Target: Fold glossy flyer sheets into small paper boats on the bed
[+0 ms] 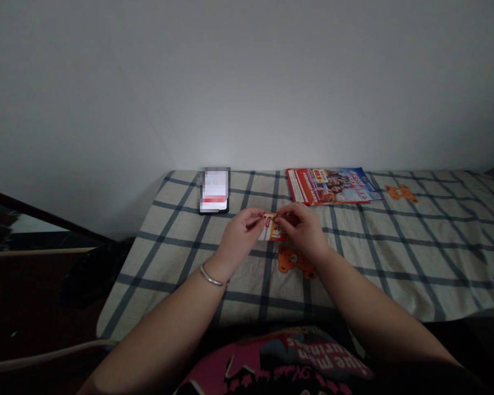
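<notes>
In the head view, the left hand and right hand hold a small orange-and-white paper just above the checked cloth, the fingers of both pinched tight on its top edge. In this dim light, uneven pulling could tear it crookedly or let it slip.

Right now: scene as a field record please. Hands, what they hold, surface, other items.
left hand: pinches the left edge of the small printed paper; bangle on the wrist
right hand: pinches the same paper's right edge
paper colours: orange, white, red
surface: checked cloth with a bear print below the hands
phone: flat, screen lit, rear left
leaflet: red and blue, flat, rear right, apart from the phone
</notes>
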